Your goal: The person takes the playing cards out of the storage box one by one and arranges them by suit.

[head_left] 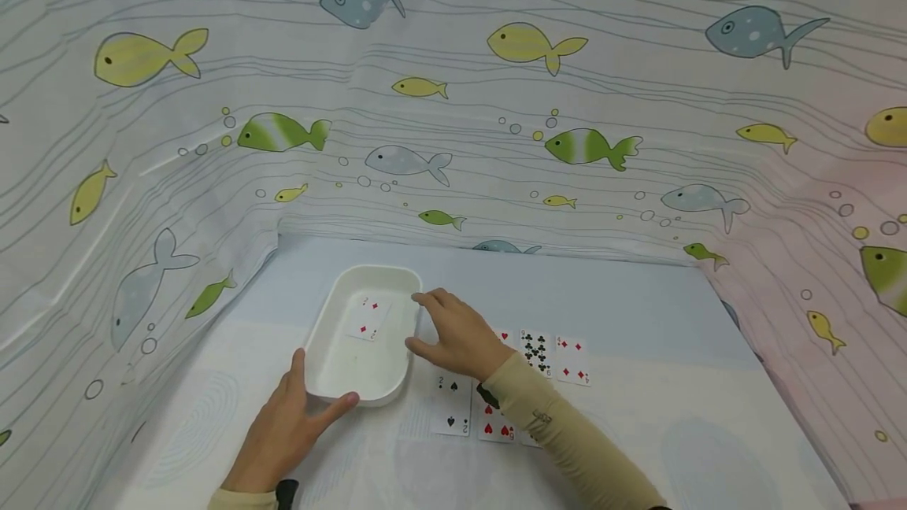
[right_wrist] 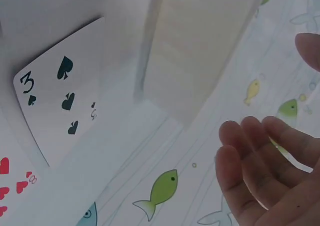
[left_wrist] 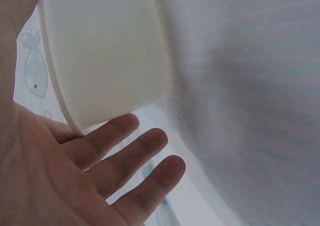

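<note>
A white plastic tray (head_left: 327, 352) with rounded corners stands on the table, and a two of diamonds (head_left: 368, 318) lies face up inside it. At the tray's near left corner is my left hand (head_left: 279, 423), thumb by the near wall and index finger along the left side. Its other fingers (left_wrist: 142, 186) are spread and straight beside the tray wall in the left wrist view. My right hand (head_left: 457, 334) hovers at the tray's right rim with thumb and fingers apart. Nothing lies between the right fingers (right_wrist: 230, 176).
Right of the tray, playing cards lie face up in rows, partly hidden by my right arm: a two of spades (head_left: 451, 408), a six of hearts (head_left: 496, 425), a nine of clubs (head_left: 535, 352), a four of diamonds (head_left: 572, 360). A three of spades (right_wrist: 62, 90) shows in the right wrist view.
</note>
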Available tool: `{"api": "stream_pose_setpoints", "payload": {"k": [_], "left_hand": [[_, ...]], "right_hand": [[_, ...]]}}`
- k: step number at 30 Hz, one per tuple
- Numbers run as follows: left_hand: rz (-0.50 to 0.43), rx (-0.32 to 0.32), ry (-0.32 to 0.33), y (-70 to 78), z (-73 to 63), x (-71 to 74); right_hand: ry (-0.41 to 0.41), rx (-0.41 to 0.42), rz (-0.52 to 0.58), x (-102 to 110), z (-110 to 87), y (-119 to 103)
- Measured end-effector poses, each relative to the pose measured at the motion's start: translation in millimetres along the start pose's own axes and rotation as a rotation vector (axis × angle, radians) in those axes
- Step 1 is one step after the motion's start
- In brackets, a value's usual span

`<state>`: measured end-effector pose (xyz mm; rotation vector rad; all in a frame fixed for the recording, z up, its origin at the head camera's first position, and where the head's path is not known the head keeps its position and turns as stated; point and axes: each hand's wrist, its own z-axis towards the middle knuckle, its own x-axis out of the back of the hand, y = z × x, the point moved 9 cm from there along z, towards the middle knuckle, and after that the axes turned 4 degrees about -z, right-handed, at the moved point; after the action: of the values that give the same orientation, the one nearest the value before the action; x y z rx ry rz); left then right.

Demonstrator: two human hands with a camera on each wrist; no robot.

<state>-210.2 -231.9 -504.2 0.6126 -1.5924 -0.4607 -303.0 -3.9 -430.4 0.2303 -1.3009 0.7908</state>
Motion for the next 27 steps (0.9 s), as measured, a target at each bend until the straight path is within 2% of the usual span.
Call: {"api": "stream_pose_setpoints", "payload": {"k": [8,12,18,27], "left_hand": [[0.002,0.015,-0.011,-0.8,1.4,-0.9],[0.006,0.003,0.004,0.5,0.9,0.5],[0.013,-0.015,0.013,2.3,1.2,0.7],[0.003,0.0,-0.008,1.3,2.0,-0.7]], "right_hand": [[-0.023,0.031,0.045,-21,35.1,-9],[-0.054,0.021,0.054,-30,50.0,-11],[-0.092,0.003,0.057,-42,66.5,-12],[-0.13,-0.049,0.04,-61,84.4,-11]]}}
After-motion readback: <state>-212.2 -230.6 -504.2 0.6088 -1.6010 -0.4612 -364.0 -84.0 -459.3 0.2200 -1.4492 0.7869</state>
